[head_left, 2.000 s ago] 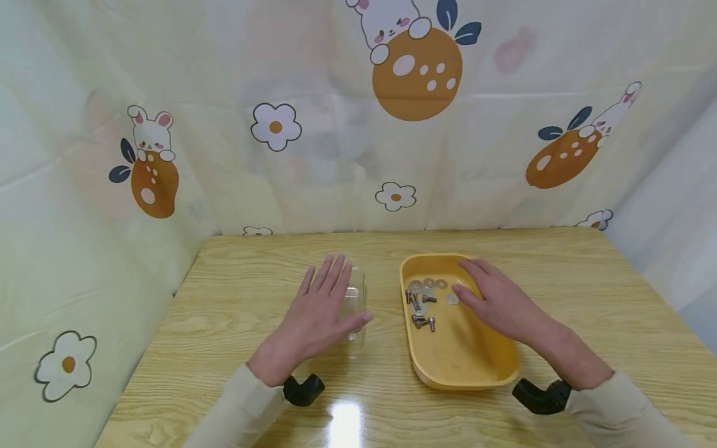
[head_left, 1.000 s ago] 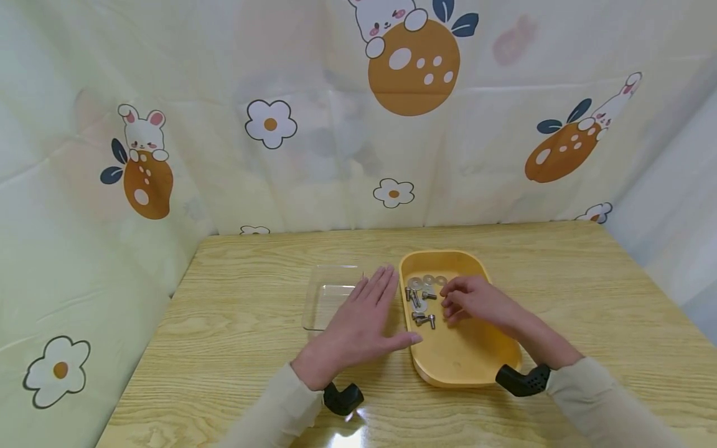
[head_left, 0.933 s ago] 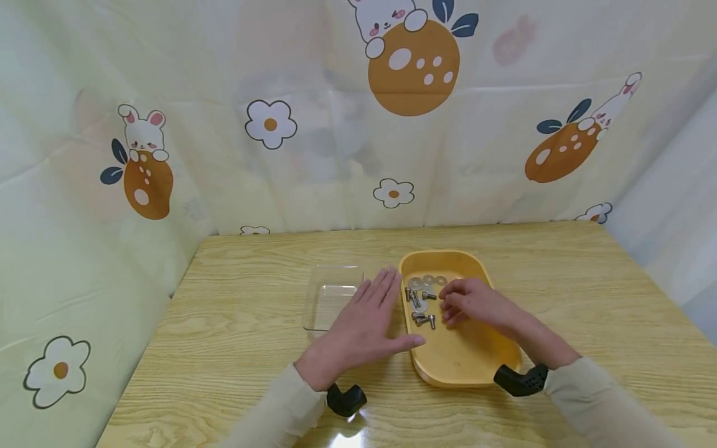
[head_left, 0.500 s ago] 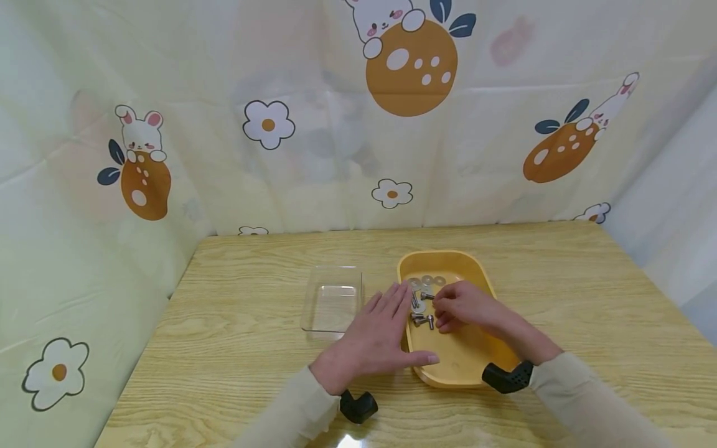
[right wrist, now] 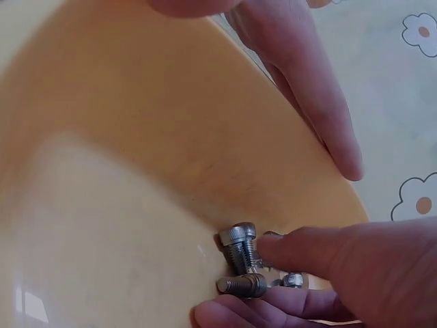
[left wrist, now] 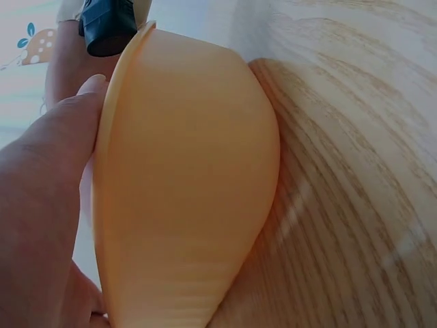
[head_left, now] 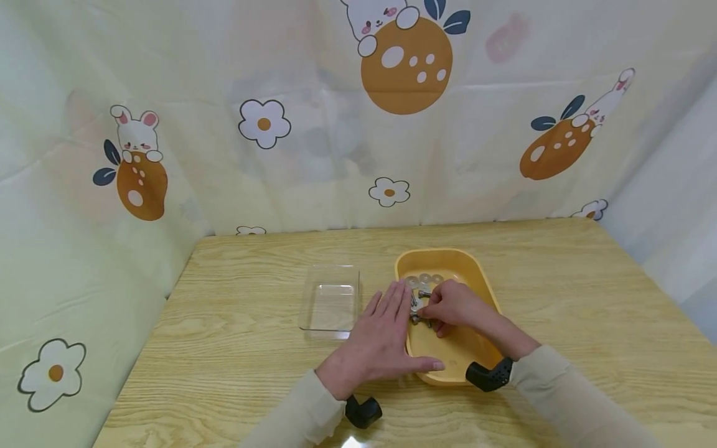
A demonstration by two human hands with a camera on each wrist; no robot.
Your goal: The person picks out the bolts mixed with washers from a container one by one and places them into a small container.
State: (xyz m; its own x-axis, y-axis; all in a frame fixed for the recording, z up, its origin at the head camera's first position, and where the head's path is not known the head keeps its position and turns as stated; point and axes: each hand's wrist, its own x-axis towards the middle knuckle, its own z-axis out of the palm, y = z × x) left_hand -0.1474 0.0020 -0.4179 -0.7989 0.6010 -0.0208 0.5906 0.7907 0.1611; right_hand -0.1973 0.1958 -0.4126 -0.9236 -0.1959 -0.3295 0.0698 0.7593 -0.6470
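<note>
A yellow-orange tray (head_left: 450,351) stands right of the table's middle. Flat washers (head_left: 437,279) lie toward its far left, near several metal socket head screws (right wrist: 238,236). My left hand (head_left: 375,342) lies with straight fingers along the tray's left rim, its thumb reaching over the near part. In the left wrist view, that thumb touches the rim beside the tray's outer wall. My right hand (head_left: 459,306) is inside the tray, thumb and fingers closed about a socket head screw among the others. The fingers partly cover these screws in the head view.
A clear rectangular box (head_left: 329,330) stands left of the tray on the wood-grain table (head_left: 241,311). A printed curtain (head_left: 313,168) hangs behind the table. Black wrist cameras (head_left: 486,376) sit under both wrists.
My left hand has moved right from over the clear box onto the tray's left rim. My right hand has moved left and nearer to the screws, its fingers curling and closing.
</note>
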